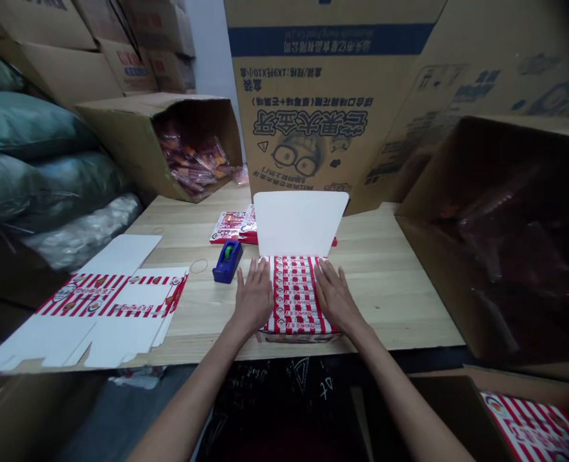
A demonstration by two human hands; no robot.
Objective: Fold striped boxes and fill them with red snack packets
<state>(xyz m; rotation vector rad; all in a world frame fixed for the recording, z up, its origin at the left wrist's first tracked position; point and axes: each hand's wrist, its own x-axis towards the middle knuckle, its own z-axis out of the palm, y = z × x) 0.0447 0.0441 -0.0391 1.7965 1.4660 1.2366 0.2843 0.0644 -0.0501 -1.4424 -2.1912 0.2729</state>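
A red-and-white striped display box (296,296) stands on the wooden table (390,282) in front of me. Its white lid flap (299,222) is raised, and rows of small red-and-white packets fill it. My left hand (254,296) lies flat along the box's left side with fingers stretched out. Along the right side rests my right hand (334,298), fingers flat too. Neither hand holds anything.
A blue tape dispenser (228,260) sits left of the box, a rubber band (199,265) beside it. Flat unfolded cartons (106,308) lie at the left. Snack packets (233,226) lie behind. Large cardboard boxes (500,224) hem the right and back; an open one (178,144) holds red packets.
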